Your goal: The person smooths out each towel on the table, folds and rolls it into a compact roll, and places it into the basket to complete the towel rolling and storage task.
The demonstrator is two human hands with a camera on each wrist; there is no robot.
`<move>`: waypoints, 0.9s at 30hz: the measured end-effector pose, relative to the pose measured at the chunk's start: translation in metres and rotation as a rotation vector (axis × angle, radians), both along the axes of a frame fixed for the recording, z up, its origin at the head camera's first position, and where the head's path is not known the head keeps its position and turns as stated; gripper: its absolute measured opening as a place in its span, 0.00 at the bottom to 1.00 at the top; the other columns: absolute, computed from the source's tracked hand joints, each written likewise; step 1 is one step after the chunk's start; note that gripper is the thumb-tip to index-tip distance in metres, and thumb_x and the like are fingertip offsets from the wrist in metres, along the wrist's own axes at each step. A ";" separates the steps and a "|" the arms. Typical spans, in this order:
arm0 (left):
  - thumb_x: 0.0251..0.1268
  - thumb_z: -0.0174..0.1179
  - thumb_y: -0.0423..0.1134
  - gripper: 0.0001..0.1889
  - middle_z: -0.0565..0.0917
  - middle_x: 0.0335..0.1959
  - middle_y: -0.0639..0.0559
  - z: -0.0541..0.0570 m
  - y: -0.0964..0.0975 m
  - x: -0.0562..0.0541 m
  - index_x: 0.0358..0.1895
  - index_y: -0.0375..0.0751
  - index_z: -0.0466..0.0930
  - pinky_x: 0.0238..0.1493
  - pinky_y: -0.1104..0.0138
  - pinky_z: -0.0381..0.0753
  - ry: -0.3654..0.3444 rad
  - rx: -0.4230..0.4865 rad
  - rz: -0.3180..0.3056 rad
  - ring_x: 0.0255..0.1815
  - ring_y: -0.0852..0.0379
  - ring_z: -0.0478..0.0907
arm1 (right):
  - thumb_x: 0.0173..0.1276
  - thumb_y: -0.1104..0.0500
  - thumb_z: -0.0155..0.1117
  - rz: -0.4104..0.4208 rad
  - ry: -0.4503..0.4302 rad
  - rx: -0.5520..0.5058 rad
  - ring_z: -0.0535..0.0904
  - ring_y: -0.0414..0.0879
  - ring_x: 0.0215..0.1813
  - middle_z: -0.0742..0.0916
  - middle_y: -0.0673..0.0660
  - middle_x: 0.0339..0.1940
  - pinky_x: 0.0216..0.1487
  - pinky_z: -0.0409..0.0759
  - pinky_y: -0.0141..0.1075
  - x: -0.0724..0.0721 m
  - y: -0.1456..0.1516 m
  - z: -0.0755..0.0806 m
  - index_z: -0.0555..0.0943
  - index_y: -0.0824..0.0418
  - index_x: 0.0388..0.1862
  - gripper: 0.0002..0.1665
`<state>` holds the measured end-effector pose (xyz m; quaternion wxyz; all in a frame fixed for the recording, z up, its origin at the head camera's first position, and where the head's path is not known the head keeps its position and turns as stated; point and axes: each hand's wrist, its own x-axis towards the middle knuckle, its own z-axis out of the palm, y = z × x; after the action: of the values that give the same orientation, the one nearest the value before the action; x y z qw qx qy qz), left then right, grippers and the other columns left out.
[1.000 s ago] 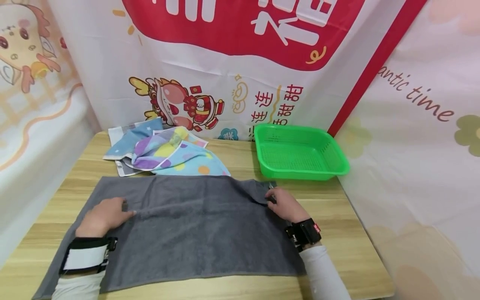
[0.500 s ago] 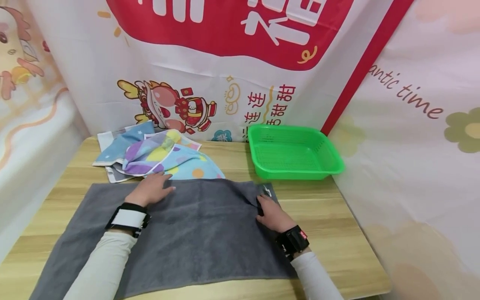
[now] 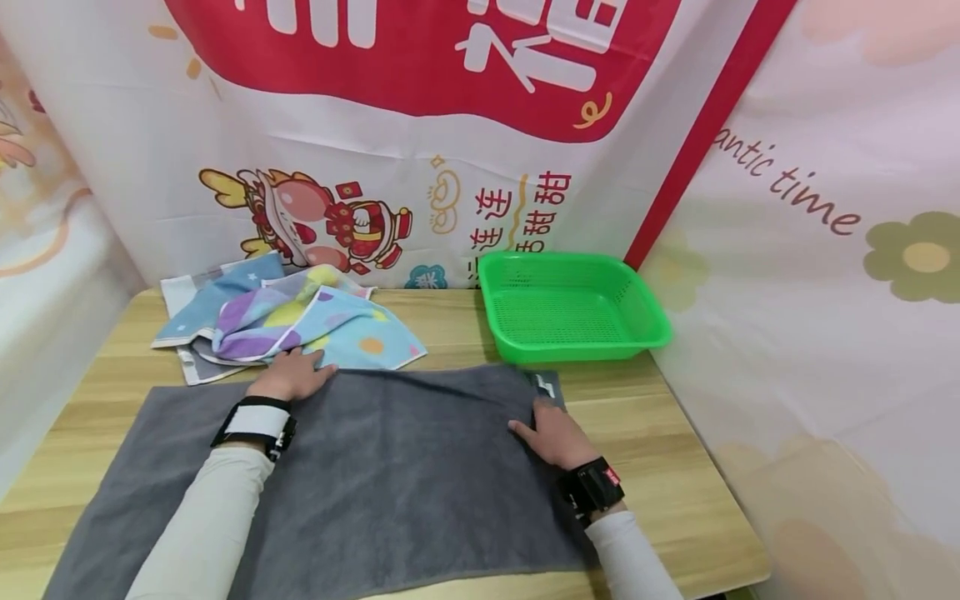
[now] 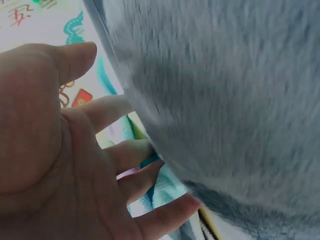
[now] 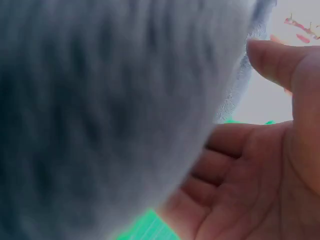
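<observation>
A large grey towel (image 3: 405, 483) lies spread over the table, its far edge slightly wavy. My left hand (image 3: 288, 379) is at that far edge, left of the middle. Its fingers (image 4: 125, 155) are spread and fairly straight, tips reaching behind the towel's edge in the left wrist view, thumb apart. My right hand (image 3: 555, 433) is at the towel's far right part, close to a small label (image 3: 546, 386). In the right wrist view its thumb (image 5: 275, 57) stands away from the fingers, which pass straight behind the towel; their tips are hidden.
Behind the grey towel, at the back left, lie crumpled cloths: a polka-dot cloth (image 3: 352, 329) over a blue starred cloth (image 3: 217, 300). A green plastic basket (image 3: 577, 350) stands at the back right. A printed curtain (image 3: 360, 125) hangs behind the wooden table (image 3: 660, 467).
My left hand has moved from the towel's left part to its far edge, beside the polka-dot cloth. Along that edge the towel's fold has shifted near my right hand. The view has turned rightward.
</observation>
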<state>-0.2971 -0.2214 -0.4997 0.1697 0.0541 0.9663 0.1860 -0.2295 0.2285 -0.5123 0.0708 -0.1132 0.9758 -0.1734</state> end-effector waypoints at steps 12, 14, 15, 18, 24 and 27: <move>0.78 0.48 0.50 0.36 0.55 0.73 0.16 -0.006 -0.016 -0.013 0.75 0.22 0.58 0.68 0.29 0.57 0.144 0.012 0.018 0.70 0.15 0.52 | 0.69 0.41 0.67 -0.105 -0.028 0.098 0.75 0.70 0.65 0.75 0.80 0.63 0.65 0.75 0.57 -0.020 0.048 -0.008 0.66 0.86 0.66 0.51; 0.75 0.54 0.45 0.31 0.63 0.68 0.18 -0.004 -0.017 0.003 0.70 0.22 0.66 0.64 0.30 0.64 0.240 0.042 0.022 0.67 0.18 0.60 | 0.69 0.41 0.68 -0.093 -0.043 0.078 0.72 0.71 0.68 0.73 0.81 0.67 0.68 0.73 0.57 -0.018 0.050 -0.002 0.64 0.85 0.68 0.53; 0.74 0.56 0.44 0.29 0.66 0.65 0.19 -0.003 -0.018 0.012 0.68 0.23 0.70 0.61 0.31 0.67 0.278 0.052 0.030 0.64 0.20 0.64 | 0.68 0.40 0.68 -0.081 -0.045 0.068 0.70 0.72 0.70 0.71 0.82 0.68 0.69 0.72 0.58 -0.015 0.050 0.001 0.62 0.85 0.69 0.55; 0.71 0.61 0.41 0.26 0.71 0.59 0.19 -0.004 -0.027 0.040 0.63 0.23 0.75 0.51 0.33 0.73 0.314 0.065 0.062 0.58 0.22 0.69 | 0.64 0.38 0.72 -0.052 -0.077 0.033 0.64 0.73 0.74 0.66 0.82 0.73 0.73 0.67 0.59 0.001 0.049 0.011 0.57 0.84 0.73 0.62; 0.74 0.57 0.47 0.36 0.52 0.71 0.14 -0.014 -0.057 0.074 0.73 0.22 0.60 0.56 0.19 0.58 0.129 0.042 0.133 0.69 0.12 0.48 | 0.48 0.41 0.85 0.042 -0.124 -0.020 0.57 0.71 0.78 0.61 0.79 0.77 0.75 0.63 0.60 0.031 0.061 0.009 0.54 0.77 0.78 0.73; 0.75 0.53 0.49 0.38 0.45 0.74 0.14 -0.020 -0.068 0.079 0.76 0.24 0.54 0.58 0.16 0.50 0.083 0.051 0.159 0.72 0.12 0.40 | 0.43 0.43 0.88 0.089 -0.102 -0.054 0.55 0.72 0.79 0.59 0.78 0.79 0.75 0.62 0.61 0.036 0.068 0.001 0.53 0.76 0.79 0.77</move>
<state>-0.2178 -0.2897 -0.5195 0.1127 -0.0109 0.9687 0.2211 -0.1938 0.2967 -0.5115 0.1250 -0.1494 0.9599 -0.2018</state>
